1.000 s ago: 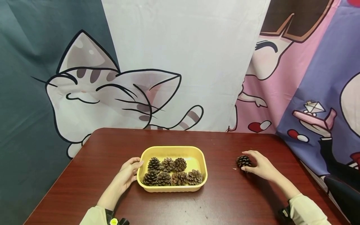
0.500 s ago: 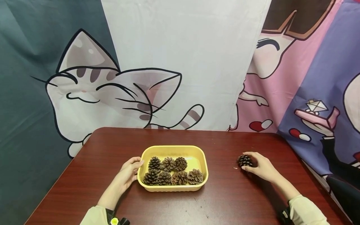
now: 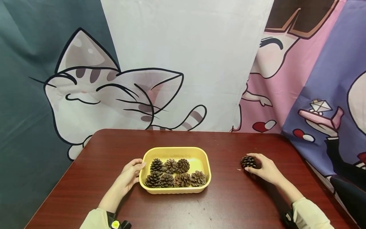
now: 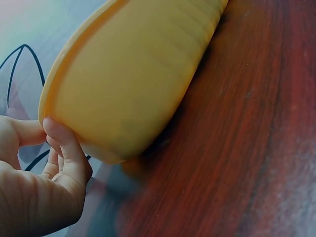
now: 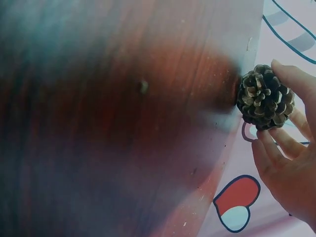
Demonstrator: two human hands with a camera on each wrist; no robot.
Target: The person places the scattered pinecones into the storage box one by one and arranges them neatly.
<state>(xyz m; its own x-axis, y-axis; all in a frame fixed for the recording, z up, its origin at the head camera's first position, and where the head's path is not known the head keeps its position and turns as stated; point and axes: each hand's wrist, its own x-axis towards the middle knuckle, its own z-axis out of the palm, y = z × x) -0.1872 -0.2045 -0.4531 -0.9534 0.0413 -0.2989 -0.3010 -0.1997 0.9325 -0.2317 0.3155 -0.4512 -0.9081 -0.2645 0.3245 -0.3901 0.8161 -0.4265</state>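
Note:
A yellow plastic basin [image 3: 174, 190] stands mid-table with several brown pine cones [image 3: 182, 180] inside, in two rows toward its left and front. My left hand [image 3: 129, 175] pinches the basin's left rim between thumb and fingers, and the left wrist view shows the fingertips [image 4: 54, 126] on that rim. Off to the right, a single pine cone [image 3: 248, 162] sits at table level. My right hand [image 3: 264, 168] holds this cone from its right side. In the right wrist view the thumb and fingers lie on opposite sides of the cone [image 5: 265, 97].
The dark red wooden table [image 3: 223, 203] carries a small pale flake [image 3: 238, 169] left of the single cone and dark crumbs near its front. Behind the table hangs a cloth backdrop [image 3: 194, 47] with cartoon figures.
The head view has shifted very slightly. Both hands, the basin and the pine cones otherwise look the same across the frames.

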